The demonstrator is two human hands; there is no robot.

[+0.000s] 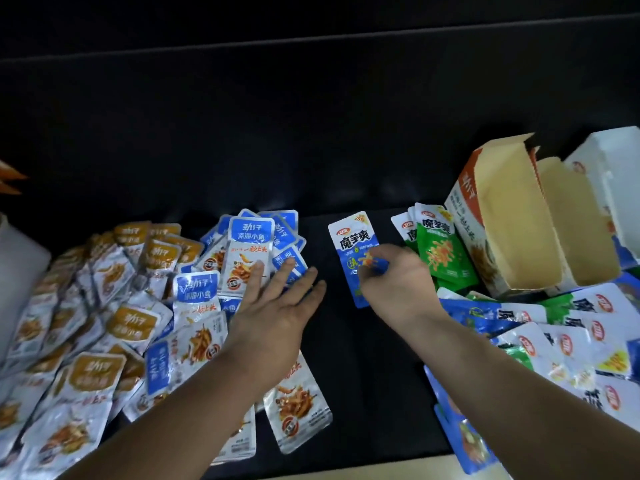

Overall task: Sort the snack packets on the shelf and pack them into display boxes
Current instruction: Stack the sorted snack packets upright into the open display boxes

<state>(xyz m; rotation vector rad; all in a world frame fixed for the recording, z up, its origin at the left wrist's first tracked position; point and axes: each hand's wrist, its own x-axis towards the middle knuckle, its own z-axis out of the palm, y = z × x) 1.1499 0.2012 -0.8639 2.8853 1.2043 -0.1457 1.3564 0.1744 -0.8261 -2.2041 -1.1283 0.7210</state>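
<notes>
Dark shelf (322,233), right hand (398,287) pinches blue 魔芋爽 packet (353,237), 深海小鱼 pile (247,245)

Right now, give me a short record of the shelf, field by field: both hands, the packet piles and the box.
Left hand: open, fingers straight, over the blue-label fish packets
Right hand: pinches a blue konjac packet
Far left: gold-label fish packets, heaped
Beside box: green packets, stacked
Display box: open, looks empty
Near right: mixed pile, unsorted

Fish packets (114,327) lie left, konjac packets (568,334) right, display boxes (540,230) behind those.
</notes>
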